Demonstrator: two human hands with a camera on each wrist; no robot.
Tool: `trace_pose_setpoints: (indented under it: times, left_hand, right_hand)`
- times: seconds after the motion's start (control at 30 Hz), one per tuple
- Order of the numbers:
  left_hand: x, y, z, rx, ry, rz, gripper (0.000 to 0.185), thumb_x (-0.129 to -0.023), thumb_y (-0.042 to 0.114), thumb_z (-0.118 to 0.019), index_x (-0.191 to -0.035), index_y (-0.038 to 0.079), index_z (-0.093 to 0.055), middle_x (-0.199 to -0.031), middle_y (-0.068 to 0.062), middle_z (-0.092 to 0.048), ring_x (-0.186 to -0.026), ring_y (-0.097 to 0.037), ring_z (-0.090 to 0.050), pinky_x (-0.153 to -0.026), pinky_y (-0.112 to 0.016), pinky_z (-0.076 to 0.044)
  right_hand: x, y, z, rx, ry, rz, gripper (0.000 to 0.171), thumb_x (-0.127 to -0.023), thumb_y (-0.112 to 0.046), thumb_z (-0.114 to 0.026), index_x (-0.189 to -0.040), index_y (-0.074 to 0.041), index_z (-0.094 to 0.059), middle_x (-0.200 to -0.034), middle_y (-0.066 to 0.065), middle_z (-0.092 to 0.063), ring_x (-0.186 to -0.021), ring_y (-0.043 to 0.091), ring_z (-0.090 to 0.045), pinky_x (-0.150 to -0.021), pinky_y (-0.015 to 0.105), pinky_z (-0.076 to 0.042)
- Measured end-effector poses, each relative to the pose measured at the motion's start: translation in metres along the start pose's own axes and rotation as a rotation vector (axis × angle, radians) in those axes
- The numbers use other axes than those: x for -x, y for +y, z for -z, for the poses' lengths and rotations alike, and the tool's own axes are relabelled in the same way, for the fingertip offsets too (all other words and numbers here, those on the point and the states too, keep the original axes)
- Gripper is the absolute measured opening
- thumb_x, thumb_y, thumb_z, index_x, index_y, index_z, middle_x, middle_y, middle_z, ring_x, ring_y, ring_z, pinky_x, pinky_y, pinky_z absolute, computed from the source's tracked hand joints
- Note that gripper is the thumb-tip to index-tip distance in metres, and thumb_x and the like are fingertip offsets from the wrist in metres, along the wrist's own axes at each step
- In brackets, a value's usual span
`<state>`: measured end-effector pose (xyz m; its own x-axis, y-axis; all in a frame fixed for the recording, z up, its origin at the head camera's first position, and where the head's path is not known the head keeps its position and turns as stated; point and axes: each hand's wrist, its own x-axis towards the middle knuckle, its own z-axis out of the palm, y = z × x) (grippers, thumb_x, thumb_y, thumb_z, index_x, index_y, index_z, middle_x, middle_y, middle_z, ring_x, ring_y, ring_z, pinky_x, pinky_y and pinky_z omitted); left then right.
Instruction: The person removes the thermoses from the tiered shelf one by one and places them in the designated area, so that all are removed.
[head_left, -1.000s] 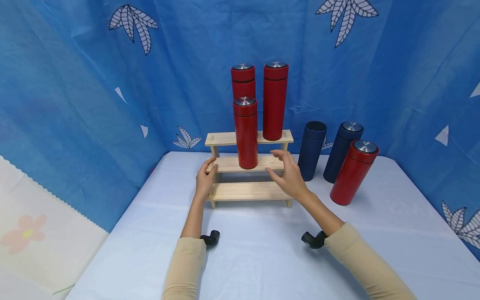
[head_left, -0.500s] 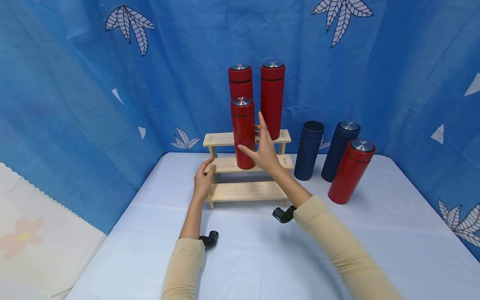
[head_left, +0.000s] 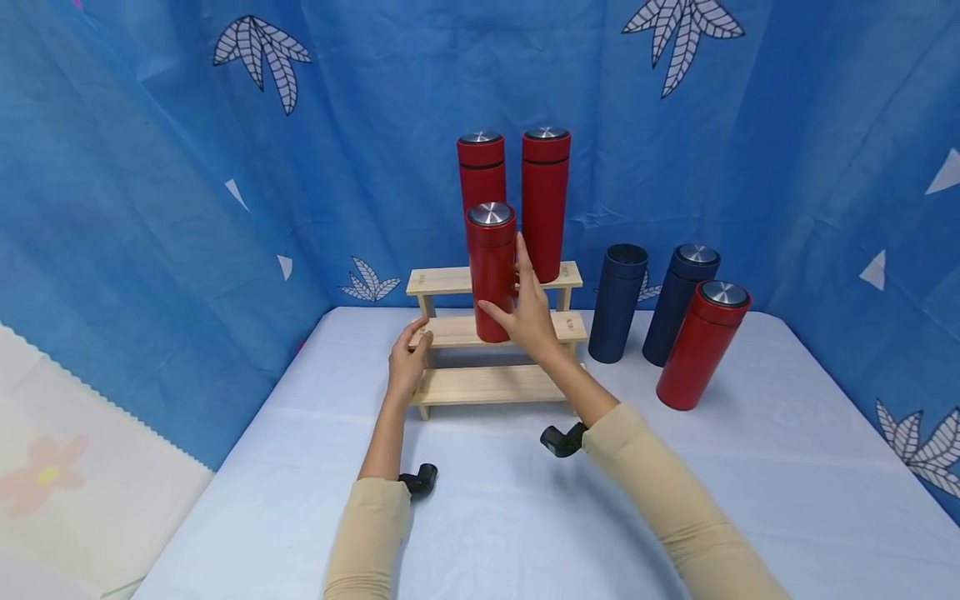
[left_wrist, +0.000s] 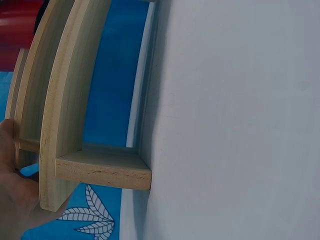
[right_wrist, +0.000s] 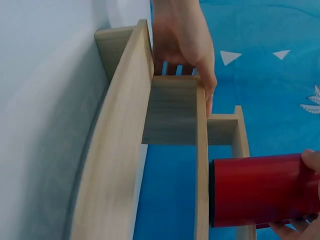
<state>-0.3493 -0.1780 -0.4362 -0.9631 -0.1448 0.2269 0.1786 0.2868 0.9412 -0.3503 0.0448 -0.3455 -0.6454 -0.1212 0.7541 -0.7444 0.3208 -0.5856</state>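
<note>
In the head view, a red thermos flask (head_left: 491,271) with a silver-topped lid stands upright over the middle step of a three-step wooden rack (head_left: 495,385). My right hand (head_left: 534,318) grips this flask from the right side, thumb in front and fingers behind. The right wrist view shows the flask's dark base (right_wrist: 212,194) right at the step's surface. My left hand (head_left: 407,360) holds the left end of the middle step, its thumb laid over the end in the right wrist view. Two taller red flasks (head_left: 546,204) stand on the top step, one partly hidden behind the gripped flask.
To the right of the rack, two dark blue flasks (head_left: 617,304) and another red flask (head_left: 701,346) stand on the white-covered table (head_left: 480,517). A blue curtain (head_left: 390,167) with leaf prints hangs close behind the rack. Black wrist cameras (head_left: 562,440) jut from both sleeves.
My right hand has come left from beside the rack and closed round the front red flask. That flask has shifted slightly right, its top nearer me. The left hand stays at the rack.
</note>
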Motion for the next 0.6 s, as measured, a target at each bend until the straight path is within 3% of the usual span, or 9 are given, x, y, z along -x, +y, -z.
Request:
trace_pose_setpoints:
  times: [0.2,0.43,0.6]
  left_hand:
    - [0.000,0.000,-0.001,-0.025,0.014,0.005,0.043,-0.094,0.043,-0.049,-0.135,0.027,-0.047,-0.138,-0.002,-0.042,-0.073,-0.022,-0.045,-0.058,-0.029,-0.039]
    - [0.000,-0.001,-0.001,-0.009,0.010,0.016,0.042,-0.094,0.042,-0.049,-0.134,0.029,-0.048,-0.138,0.000,-0.042,-0.082,-0.021,-0.045,-0.061,-0.030,-0.040]
    - [0.001,-0.002,-0.002,0.006,0.007,0.013,0.044,-0.093,0.046,-0.049,-0.133,0.028,-0.048,-0.136,0.001,-0.043,-0.084,-0.021,-0.045,-0.064,-0.033,-0.040]
  right_hand:
    - [0.021,-0.009,0.014,0.019,0.012,0.025,0.103,-0.075,-0.013,-0.078,-0.149,-0.027,-0.008,-0.129,0.012,-0.044,-0.115,0.021,-0.045,-0.083,0.040,-0.048]
    - [0.052,-0.015,0.041,-0.001,0.023,0.058,0.105,-0.071,-0.004,-0.079,-0.149,-0.019,-0.011,-0.125,0.014,-0.047,-0.114,0.025,-0.047,-0.083,0.043,-0.048]
    - [0.068,-0.033,0.076,0.055,0.055,0.048,0.102,-0.069,0.006,-0.077,-0.147,-0.008,-0.013,-0.121,0.022,-0.049,-0.110,0.034,-0.049,-0.082,0.050,-0.046]
